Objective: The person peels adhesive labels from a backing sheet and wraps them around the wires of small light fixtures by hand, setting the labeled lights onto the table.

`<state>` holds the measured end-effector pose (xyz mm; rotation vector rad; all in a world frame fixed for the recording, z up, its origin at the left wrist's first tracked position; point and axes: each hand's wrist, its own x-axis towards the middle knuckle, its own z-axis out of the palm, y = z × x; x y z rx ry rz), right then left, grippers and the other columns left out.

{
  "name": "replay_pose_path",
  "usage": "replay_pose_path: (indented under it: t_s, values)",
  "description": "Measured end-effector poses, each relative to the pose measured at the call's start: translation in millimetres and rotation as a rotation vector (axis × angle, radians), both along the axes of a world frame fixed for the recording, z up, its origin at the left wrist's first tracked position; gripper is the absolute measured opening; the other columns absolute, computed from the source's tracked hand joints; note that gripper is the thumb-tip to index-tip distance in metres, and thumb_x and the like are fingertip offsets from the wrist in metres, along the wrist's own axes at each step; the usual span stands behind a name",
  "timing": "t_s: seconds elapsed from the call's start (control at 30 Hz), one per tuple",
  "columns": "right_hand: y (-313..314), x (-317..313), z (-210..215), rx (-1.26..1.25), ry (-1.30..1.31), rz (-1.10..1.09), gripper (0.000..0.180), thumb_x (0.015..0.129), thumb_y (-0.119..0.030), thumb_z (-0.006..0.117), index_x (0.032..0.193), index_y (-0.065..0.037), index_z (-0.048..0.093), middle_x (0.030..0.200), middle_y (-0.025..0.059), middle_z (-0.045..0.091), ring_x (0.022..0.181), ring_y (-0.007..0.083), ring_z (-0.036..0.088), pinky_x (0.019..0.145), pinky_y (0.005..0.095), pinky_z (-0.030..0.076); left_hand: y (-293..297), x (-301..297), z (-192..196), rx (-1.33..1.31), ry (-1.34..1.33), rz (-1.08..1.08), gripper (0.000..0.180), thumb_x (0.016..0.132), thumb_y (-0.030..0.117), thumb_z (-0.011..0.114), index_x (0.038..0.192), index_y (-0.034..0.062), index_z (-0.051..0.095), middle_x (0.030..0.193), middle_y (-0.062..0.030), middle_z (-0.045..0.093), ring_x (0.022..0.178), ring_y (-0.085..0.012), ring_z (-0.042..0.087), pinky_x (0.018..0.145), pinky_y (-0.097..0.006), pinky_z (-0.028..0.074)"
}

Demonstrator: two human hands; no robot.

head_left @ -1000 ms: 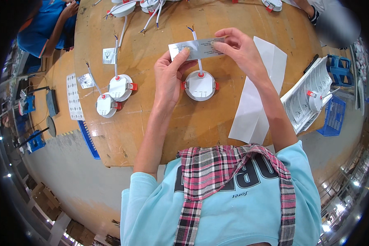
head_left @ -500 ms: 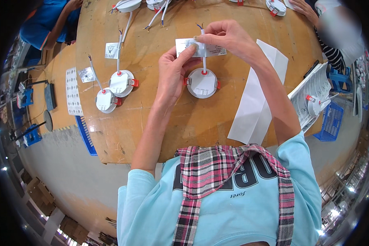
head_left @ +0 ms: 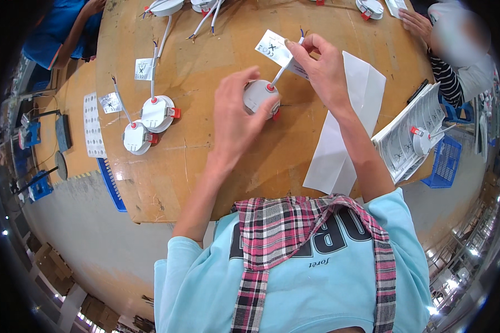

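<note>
Head view: left hand (head_left: 234, 114) grips round lamp (head_left: 259, 95); right hand (head_left: 319, 64) pinches label (head_left: 276, 49).

Head-worn fisheye, steeply down over workbench (head_left: 205, 166)

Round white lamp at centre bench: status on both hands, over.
Left hand grips the round white lamp on the bench. Right hand pinches its white lead and a label sticker. Nothing blocking.
</note>
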<state>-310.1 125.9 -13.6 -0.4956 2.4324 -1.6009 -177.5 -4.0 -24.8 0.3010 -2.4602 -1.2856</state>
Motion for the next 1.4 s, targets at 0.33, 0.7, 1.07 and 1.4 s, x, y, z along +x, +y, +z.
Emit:
replay_pose_path:
  t_s: [0.33,0.7,1.07,1.4]
  values:
    - [4,-2,-3,-0.034,0.032,-0.085,0.034,0.083,-0.031,0.069,0.081,0.003,0.064,0.078,0.0097,0.062,0.074,0.0164,0.057,0.066,0.0311,0.044,7,7,-6,-0.127,0.033,-0.087,0.037,0.075,0.013,0.074,0.109,0.0051,0.059,0.115,-0.0101,0.054,0.107,-0.0291,0.05,0.093,-0.038,0.04]
    - [20,-23,16,0.173,-0.227,0.322,0.031,0.079,-0.03,0.073,0.087,0.0,0.069,0.071,0.0003,0.06,0.067,0.0089,0.052,0.062,0.0258,0.039,3,3,-10,-0.053,0.06,-0.143,0.037,0.074,0.011,0.074,0.107,0.0044,0.06,0.112,-0.0098,0.054,0.104,-0.0291,0.051,0.091,-0.039,0.041]
    - [21,-22,12,0.042,-0.16,0.279,0.028,0.078,-0.028,0.072,0.08,-0.001,0.07,0.079,0.0014,0.059,0.075,0.0126,0.054,0.072,0.0278,0.041,1,5,-9,-0.041,0.04,-0.16,0.036,0.074,0.011,0.073,0.108,0.0042,0.06,0.111,-0.0104,0.055,0.102,-0.0287,0.053,0.088,-0.037,0.044]
    - [27,-12,32,0.312,0.24,0.18,0.03,0.072,-0.03,0.077,0.083,-0.003,0.069,0.091,0.0044,0.059,0.087,0.0212,0.048,0.079,0.0347,0.041,-33,-14,6,0.463,-0.058,-0.072,0.027,0.094,0.008,0.046,0.116,-0.0001,0.058,0.116,-0.0094,0.062,0.107,-0.0168,0.057,0.095,-0.031,0.043]
